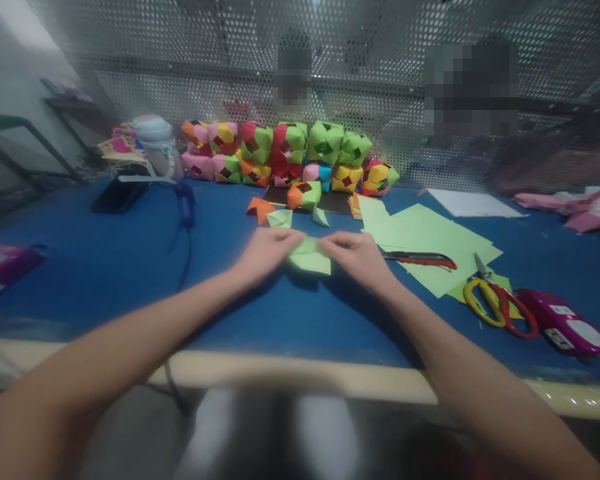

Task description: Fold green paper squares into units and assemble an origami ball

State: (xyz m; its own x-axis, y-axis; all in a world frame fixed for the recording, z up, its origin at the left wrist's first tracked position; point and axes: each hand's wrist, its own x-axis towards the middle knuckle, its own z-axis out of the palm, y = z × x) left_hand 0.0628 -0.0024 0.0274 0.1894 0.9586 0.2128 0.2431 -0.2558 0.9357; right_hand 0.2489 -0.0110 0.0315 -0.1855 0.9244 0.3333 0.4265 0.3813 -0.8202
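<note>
A small light green paper (310, 259) is held between my two hands, just above the blue table. My left hand (273, 248) pinches its left edge, and my right hand (353, 252) pinches the upper right edge. The paper looks partly folded along its top; the fold itself is blurred. Just beyond my hands lie an orange folded piece (261, 210) and a pale green folded piece (280, 218), with an orange and green paper block (304, 195) behind them.
Colourful paper blocks (290, 143) stand stacked at the back. Green sheets (425, 237), a cutter (423, 259), scissors (500, 303) and a purple packet (567, 323) lie right. A blue glue gun (185, 203), phone (119, 193) and white bottle (155, 143) are left. The table's pale edge (300, 373) is nearest.
</note>
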